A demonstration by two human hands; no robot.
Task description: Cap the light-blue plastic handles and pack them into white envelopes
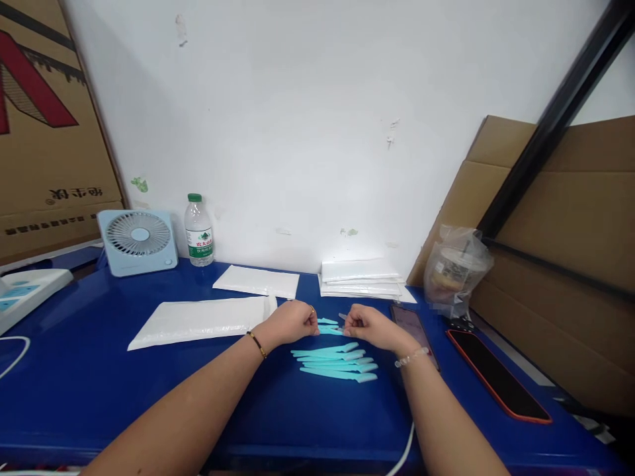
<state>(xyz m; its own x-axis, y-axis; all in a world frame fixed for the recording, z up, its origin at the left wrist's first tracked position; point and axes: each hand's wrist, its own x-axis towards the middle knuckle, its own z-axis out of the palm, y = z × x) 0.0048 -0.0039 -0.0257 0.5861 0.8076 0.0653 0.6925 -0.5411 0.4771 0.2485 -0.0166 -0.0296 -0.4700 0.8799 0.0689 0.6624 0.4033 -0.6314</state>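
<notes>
My left hand [292, 322] and my right hand [370, 326] meet over the blue table [99, 383], both pinched on the ends of one or two small teal razors [329, 325] held between them. Just in front of my hands lies a row of several more teal razors [337, 362], side by side on the table. To the left of my left hand a long white padded envelope [198, 320] lies flat. My left wrist wears a thin bracelet and my right wrist a bead bracelet.
A second white envelope [256, 281] and a stack of envelopes [361, 279] lie at the back by the wall. A desk fan [137, 241] and water bottle [199, 231] stand at back left. Two phones [496, 380] [411, 327] and a bagged cup [454, 271] are on the right, cardboard behind.
</notes>
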